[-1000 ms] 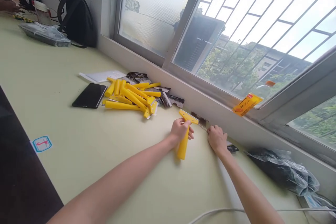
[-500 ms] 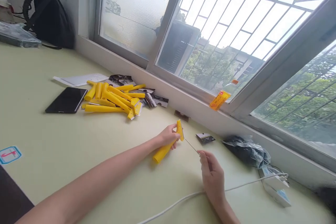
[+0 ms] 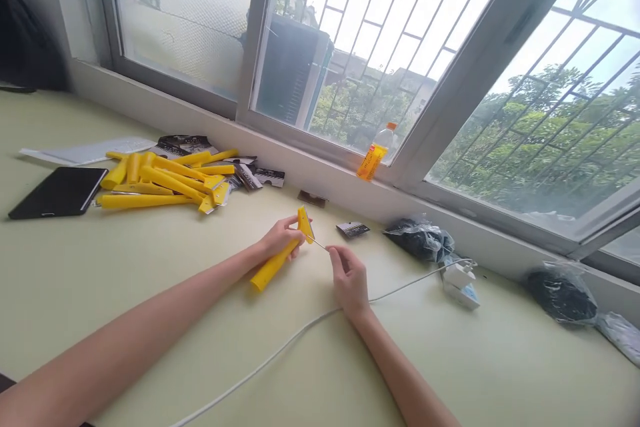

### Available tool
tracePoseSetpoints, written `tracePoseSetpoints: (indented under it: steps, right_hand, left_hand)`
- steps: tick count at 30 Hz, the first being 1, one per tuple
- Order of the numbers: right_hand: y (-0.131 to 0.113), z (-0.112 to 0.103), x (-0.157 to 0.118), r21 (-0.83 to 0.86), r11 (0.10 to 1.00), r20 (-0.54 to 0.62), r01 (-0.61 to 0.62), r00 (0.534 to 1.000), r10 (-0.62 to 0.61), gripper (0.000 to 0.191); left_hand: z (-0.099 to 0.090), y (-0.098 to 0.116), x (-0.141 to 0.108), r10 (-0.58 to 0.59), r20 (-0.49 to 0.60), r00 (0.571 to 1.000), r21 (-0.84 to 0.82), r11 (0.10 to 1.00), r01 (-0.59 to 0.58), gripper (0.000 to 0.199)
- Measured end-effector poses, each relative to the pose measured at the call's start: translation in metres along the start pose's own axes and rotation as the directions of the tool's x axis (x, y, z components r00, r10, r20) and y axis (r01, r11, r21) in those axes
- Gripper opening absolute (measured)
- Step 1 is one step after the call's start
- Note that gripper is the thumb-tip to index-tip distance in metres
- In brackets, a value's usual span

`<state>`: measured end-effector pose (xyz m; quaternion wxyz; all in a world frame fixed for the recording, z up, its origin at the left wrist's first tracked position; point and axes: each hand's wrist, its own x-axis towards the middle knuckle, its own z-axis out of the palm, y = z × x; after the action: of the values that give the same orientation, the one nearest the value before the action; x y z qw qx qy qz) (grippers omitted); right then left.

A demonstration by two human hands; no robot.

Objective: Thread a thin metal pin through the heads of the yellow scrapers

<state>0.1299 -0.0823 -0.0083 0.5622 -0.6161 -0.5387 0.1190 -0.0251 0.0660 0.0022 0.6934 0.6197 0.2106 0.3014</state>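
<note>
Left hand pinched yellow scraper near its head, handle slanting back leftward; right hand, farther off, pinched thin rod.

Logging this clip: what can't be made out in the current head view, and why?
All in the head view:
Rear end of the thin metal tool: hidden inside the right hand.
Whether its tip touches the yellow scraper: too small.
Some fingers of the left hand: behind that scraper.
Exact count in the scraper pile: pieces overlap.
Print on the small black card: too small.
Black bag: cut by the left edge.
</note>
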Motion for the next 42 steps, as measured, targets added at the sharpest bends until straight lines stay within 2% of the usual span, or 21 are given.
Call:
tracePoseSetpoints:
  steps: [5,20,23,27,33,42]
  right_hand:
    - [0.003,-0.001,0.004,0.001,1.0,-0.044,-0.024,0.999,0.024,0.035]
    - [0.0,-0.004,0.005,0.023,0.996,-0.036,-0.091,0.995,0.092,0.035]
    - [0.0,-0.004,0.005,-0.016,0.995,-0.014,-0.096,0.995,0.096,0.036]
    - [-0.001,-0.007,0.006,-0.159,0.983,0.045,-0.094,0.994,0.102,0.038]
    - [-0.005,-0.01,0.005,-0.37,0.928,0.125,-0.03,0.989,0.082,0.04]
    - [0.01,-0.013,0.001,-0.429,0.887,0.226,0.169,0.971,-0.076,0.037]
  left_hand:
    - [0.0,0.003,-0.001,-0.022,0.012,1.0,0.02,1.0,0.022,0.071]
    - [-0.004,0.006,0.0,-0.046,0.062,0.997,0.04,0.998,0.043,0.072]
    - [-0.005,0.006,0.0,-0.044,0.083,0.996,0.064,0.997,0.039,0.074]
    - [-0.006,0.01,-0.002,-0.073,0.11,0.991,0.146,0.988,0.056,0.071]
    - [-0.008,0.011,-0.004,-0.081,0.125,0.989,0.196,0.979,0.055,0.07]
    - [-0.008,0.012,-0.004,-0.094,0.107,0.99,0.203,0.977,0.07,0.073]
